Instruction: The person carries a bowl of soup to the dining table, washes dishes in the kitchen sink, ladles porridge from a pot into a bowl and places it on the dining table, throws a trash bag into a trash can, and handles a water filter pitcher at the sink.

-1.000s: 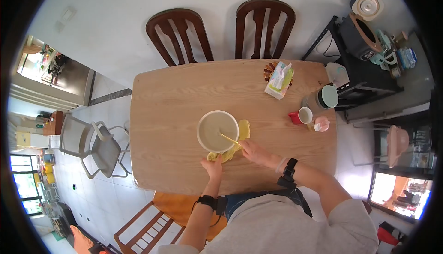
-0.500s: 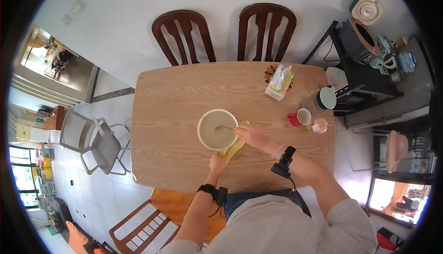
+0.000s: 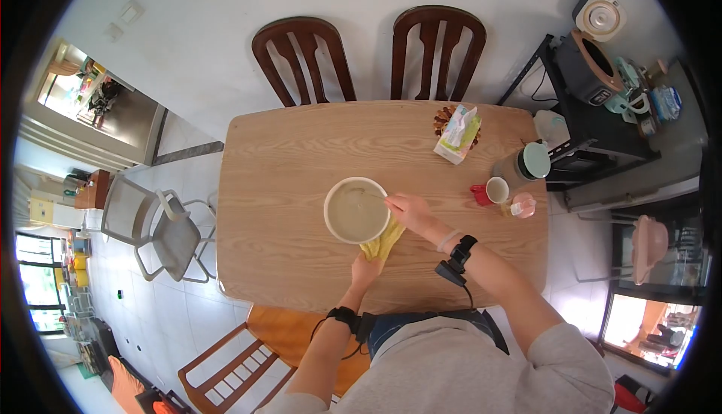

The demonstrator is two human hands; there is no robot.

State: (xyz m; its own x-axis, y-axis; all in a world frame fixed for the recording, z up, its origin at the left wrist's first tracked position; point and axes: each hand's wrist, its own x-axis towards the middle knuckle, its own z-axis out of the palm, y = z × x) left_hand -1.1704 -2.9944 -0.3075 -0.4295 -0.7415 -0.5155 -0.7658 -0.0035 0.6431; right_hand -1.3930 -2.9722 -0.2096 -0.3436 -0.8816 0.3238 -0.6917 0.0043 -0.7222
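A round white bowl (image 3: 327, 218) stands on the wooden table, holding a cloudy, pale liquid. In my right hand (image 3: 410, 211) is the handle of a spoon (image 3: 374, 194), which reaches over the bowl's right rim. The spoon's far end dips into the liquid near the back of the bowl and shows only faintly. My left hand (image 3: 366, 268) grips a yellow cloth (image 3: 383, 243) at the bowl's lower right side. The cloth lies against the outside of the bowl, and part of it is hidden under my right hand.
To the right on the table (image 3: 278, 151) stand a tissue box (image 3: 456, 139), a red-and-white mug (image 3: 495, 190), a pink cup (image 3: 523, 205) and a jug with a pale green lid (image 3: 535, 160). Two dark chairs (image 3: 304, 57) are at the far side.
The spoon's end has moved from the bowl's middle toward its back, and my right hand has shifted slightly right. My left hand has moved a little right and down with the cloth.
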